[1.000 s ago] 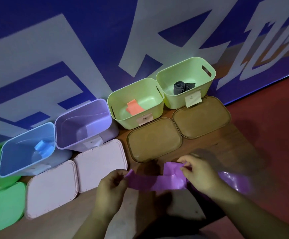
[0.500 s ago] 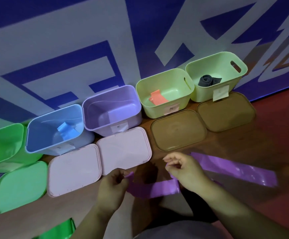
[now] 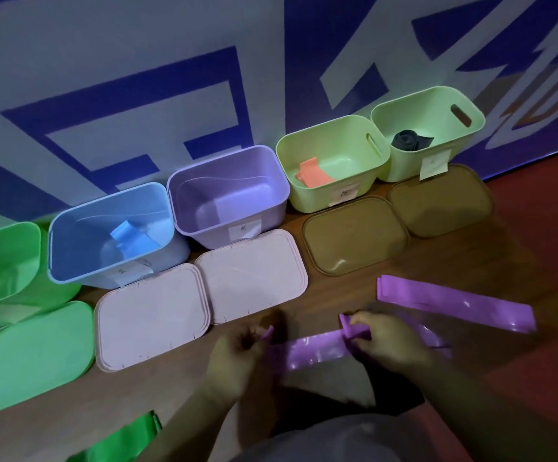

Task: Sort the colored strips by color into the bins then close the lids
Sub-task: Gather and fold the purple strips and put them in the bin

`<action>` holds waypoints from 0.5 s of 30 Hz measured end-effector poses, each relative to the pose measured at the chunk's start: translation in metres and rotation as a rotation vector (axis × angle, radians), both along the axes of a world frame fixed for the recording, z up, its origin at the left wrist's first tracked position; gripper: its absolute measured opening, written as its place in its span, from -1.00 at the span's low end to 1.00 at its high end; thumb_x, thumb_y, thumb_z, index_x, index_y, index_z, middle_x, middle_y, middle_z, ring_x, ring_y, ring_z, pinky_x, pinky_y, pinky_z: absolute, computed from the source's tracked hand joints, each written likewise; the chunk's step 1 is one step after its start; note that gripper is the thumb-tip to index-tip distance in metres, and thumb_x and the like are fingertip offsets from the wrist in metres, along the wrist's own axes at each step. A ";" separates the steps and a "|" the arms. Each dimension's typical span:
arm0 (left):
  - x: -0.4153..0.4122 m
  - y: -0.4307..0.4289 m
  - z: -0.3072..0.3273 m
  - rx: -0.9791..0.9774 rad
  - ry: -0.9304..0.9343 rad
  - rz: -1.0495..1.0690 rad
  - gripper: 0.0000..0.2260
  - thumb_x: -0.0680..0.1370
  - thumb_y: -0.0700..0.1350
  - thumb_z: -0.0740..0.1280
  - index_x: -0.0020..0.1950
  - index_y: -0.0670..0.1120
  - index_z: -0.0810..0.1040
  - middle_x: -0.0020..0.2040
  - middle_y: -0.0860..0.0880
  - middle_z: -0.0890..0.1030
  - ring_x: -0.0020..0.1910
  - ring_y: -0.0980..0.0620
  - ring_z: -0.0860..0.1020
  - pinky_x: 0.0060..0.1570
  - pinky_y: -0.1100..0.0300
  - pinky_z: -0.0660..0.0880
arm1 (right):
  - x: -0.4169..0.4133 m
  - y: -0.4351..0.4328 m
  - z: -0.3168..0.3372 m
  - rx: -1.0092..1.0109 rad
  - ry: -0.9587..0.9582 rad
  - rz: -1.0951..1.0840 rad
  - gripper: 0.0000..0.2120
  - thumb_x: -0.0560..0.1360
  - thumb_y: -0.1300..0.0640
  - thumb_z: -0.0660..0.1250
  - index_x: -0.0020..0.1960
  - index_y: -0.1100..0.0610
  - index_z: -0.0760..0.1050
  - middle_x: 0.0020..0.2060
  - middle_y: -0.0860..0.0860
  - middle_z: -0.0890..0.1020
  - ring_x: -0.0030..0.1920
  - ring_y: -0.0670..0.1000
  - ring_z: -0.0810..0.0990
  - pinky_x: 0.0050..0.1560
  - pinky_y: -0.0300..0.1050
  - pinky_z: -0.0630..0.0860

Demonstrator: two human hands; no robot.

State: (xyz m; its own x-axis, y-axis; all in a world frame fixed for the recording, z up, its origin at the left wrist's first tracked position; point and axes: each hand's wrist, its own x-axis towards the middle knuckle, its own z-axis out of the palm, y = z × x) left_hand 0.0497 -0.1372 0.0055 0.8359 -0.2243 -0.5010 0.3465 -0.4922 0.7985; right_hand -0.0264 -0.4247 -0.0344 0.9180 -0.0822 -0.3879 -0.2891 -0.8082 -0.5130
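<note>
My left hand (image 3: 237, 358) pinches one end of a purple strip (image 3: 314, 350) and my right hand (image 3: 389, 341) grips its folded other end, low over the wooden floor. A second purple strip (image 3: 454, 303) lies flat just beyond my right hand. Along the wall stand open bins: green (image 3: 1, 265), blue (image 3: 111, 228) with a blue strip (image 3: 134, 238), purple (image 3: 227, 191), light green (image 3: 334, 161) with an orange strip (image 3: 314, 173), and another light green bin (image 3: 427, 128) with a dark strip (image 3: 409, 140). A green strip (image 3: 121, 440) lies at the bottom left.
Lids lie on the floor before the bins: a green lid (image 3: 34, 355), two pale pink lids (image 3: 152, 315) (image 3: 252, 275), and two brown lids (image 3: 354, 238) (image 3: 441, 200). A blue and white wall stands behind. Red floor spreads at the right.
The view has swung left, showing the green bin, lid and green strip. My hands have drawn closer together on the purple strip, and the second strip has settled flat on the floor.
</note>
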 end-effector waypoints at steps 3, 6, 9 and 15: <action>0.000 -0.006 0.001 0.010 -0.011 -0.027 -0.87 0.54 -0.21 0.42 -0.22 -0.09 0.65 -0.28 -0.09 0.68 -0.35 0.09 0.54 -0.25 0.21 0.48 | 0.000 -0.002 -0.002 0.034 -0.017 -0.033 -0.76 0.33 0.06 0.43 0.00 0.00 0.62 0.00 -0.08 0.65 0.05 -0.02 0.59 0.10 -0.09 0.49; -0.003 -0.016 0.003 -0.023 0.005 -0.079 -0.83 0.56 -0.20 0.39 -0.22 -0.05 0.66 -0.30 -0.12 0.68 -0.36 0.07 0.57 -0.27 0.25 0.48 | -0.007 -0.009 -0.005 0.067 -0.063 -0.106 -0.75 0.35 0.13 0.45 0.03 0.02 0.62 -0.01 -0.11 0.64 0.04 -0.05 0.58 0.06 -0.31 0.40; -0.006 -0.030 0.003 -0.024 -0.010 -0.115 -0.80 0.56 -0.21 0.39 -0.18 0.05 0.68 -0.27 -0.08 0.69 -0.34 0.09 0.59 -0.26 0.27 0.49 | -0.018 -0.020 0.000 0.072 -0.080 -0.159 -0.82 0.36 0.15 0.46 -0.04 0.05 0.63 -0.08 -0.09 0.65 -0.06 -0.05 0.58 -0.09 -0.45 0.30; -0.018 -0.078 0.000 -0.022 0.035 -0.146 -0.78 0.55 -0.26 0.38 -0.16 0.04 0.69 -0.28 0.04 0.69 -0.35 0.13 0.56 -0.28 0.26 0.49 | -0.060 -0.059 0.002 0.088 -0.324 -0.328 -0.76 0.36 0.03 0.41 0.03 -0.05 0.59 -0.04 -0.16 0.64 -0.03 -0.14 0.59 0.04 -0.31 0.46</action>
State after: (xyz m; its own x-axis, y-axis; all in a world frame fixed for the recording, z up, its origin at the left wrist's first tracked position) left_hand 0.0314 -0.2154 0.0058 0.7758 -0.3537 -0.5225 0.3001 -0.5217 0.7986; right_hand -0.0862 -0.4839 -0.0329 0.9241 -0.3677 -0.1045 -0.3358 -0.6503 -0.6815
